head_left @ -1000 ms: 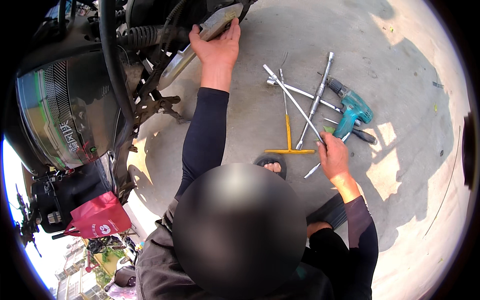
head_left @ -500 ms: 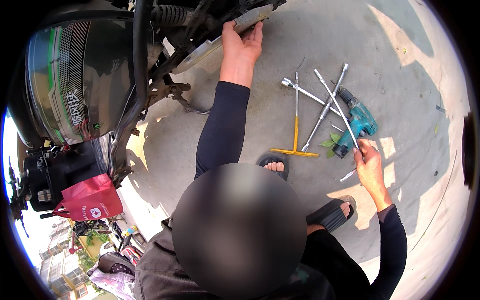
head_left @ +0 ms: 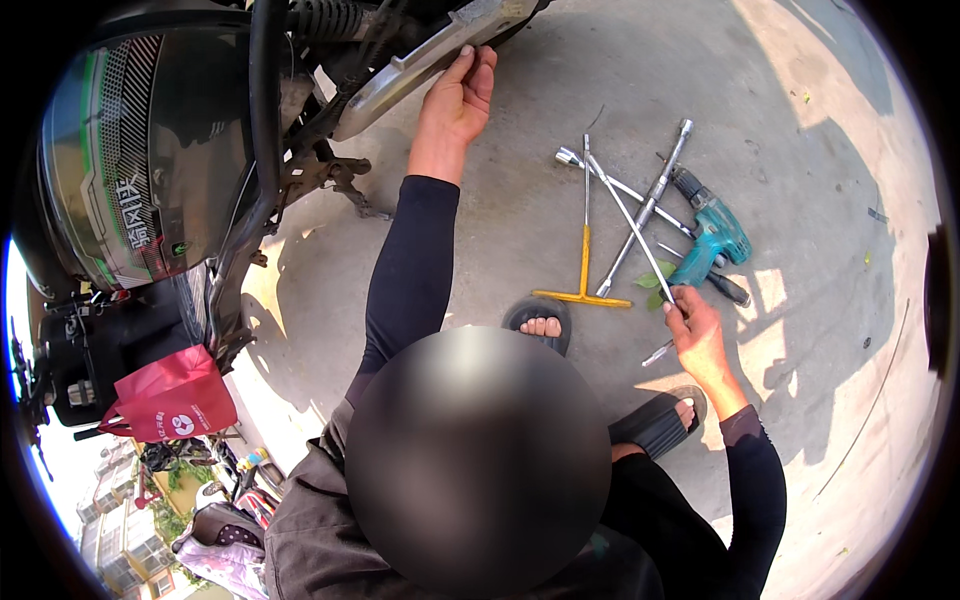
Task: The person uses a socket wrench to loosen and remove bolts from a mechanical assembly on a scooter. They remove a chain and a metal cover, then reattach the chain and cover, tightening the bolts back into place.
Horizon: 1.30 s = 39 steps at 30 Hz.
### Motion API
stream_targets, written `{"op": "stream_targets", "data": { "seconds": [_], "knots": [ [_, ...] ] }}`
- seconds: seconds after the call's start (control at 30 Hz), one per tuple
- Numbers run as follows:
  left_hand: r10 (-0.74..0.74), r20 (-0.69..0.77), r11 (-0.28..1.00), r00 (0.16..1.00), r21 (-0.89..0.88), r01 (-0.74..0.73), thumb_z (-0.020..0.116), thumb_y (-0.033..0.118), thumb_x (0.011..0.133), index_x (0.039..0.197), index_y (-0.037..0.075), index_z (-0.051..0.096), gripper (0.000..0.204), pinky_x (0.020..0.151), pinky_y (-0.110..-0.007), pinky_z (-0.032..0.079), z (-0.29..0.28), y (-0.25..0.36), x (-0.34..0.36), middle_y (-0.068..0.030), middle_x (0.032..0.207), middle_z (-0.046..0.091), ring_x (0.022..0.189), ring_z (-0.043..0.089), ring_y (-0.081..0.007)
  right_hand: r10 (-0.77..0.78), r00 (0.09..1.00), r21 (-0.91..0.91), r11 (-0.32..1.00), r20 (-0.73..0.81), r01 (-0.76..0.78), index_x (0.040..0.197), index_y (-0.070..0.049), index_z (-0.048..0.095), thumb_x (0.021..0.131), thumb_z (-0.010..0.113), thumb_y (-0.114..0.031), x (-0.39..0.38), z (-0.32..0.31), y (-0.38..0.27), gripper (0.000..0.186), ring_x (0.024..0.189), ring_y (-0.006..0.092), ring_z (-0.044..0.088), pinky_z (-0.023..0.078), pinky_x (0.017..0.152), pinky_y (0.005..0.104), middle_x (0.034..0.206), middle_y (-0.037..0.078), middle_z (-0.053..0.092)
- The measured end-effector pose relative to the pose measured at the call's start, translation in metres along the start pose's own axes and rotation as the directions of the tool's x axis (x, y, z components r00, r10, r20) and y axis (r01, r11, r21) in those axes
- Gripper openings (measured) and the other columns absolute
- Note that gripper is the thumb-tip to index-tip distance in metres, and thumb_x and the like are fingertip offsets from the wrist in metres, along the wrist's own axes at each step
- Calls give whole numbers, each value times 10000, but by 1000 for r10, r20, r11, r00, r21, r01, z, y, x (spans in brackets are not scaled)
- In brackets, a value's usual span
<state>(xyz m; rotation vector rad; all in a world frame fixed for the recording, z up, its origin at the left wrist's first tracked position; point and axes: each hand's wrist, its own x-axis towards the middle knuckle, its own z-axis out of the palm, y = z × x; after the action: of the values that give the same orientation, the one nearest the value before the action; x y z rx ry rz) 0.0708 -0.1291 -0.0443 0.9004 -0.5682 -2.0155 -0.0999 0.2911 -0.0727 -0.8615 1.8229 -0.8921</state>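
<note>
Gripping a silver T-handle wrench point(head_left: 655, 269) near its near end in the closed right hand point(head_left: 700, 335), slanting it far and left above the concrete ground point(head_left: 520, 210), past silver socket bars point(head_left: 645, 210), between a yellow T-handle wrench point(head_left: 585, 260) on the left and a teal cordless drill point(head_left: 718, 235) on the right. Resting the left hand point(head_left: 455, 105), half curled, at a silver metal beam point(head_left: 400, 83) of the motorcycle point(head_left: 190, 160), far left; being unable to tell whether gripping or merely touching.

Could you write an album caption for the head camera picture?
Beside a motorcycle: left hand at a metal part, right hand holding a silver rod near a teal drill.
</note>
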Motion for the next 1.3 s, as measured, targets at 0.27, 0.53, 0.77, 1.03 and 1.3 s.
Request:
{"op": "stream_targets", "data": {
  "seconds": [0.27,0.53,0.77,1.03,1.3],
  "knots": [
    [83,76,983,994,-169,-69,562,-5,932,1106,-11,543,175,942,-415,578,-50,-1,-12,-171,1122,622,1046,641,-294,29,1000,11,1000,5,-29,1038,10,590,926,619,-101,5,10,-1,161,553,224,546,427,547,348,669,142,591],
    [90,63,972,994,-224,-74,816,396,822,1032,68,513,494,738,-367,450,-16,12,-31,-46,867,463,767,446,-179,35,999,-34,999,29,-34,1030,9,594,916,637,-100,11,30,17,164,560,228,563,442,556,338,679,132,607],
    [156,-266,969,951,-147,-200,787,613,753,918,107,448,631,664,-342,407,15,8,-20,-8,797,381,687,400,-145,54,998,36,998,27,-55,1073,14,597,926,636,-101,15,36,13,190,603,166,592,462,580,318,712,113,640],
    [49,-231,984,972,-155,-87,667,682,819,956,67,462,662,658,-303,368,-5,-22,-59,-26,822,347,724,366,-157,86,996,107,990,32,-89,1082,18,596,933,628,-102,11,34,33,194,607,157,586,463,585,313,724,112,649],
    [-141,-210,957,967,222,188,554,740,868,1079,136,579,640,649,-312,391,-119,-11,-183,15,859,516,726,449,-144,-58,994,-120,990,91,69,1046,-2,602,915,633,-103,12,24,11,168,654,343,641,479,601,408,738,174,652]
  ]
}}
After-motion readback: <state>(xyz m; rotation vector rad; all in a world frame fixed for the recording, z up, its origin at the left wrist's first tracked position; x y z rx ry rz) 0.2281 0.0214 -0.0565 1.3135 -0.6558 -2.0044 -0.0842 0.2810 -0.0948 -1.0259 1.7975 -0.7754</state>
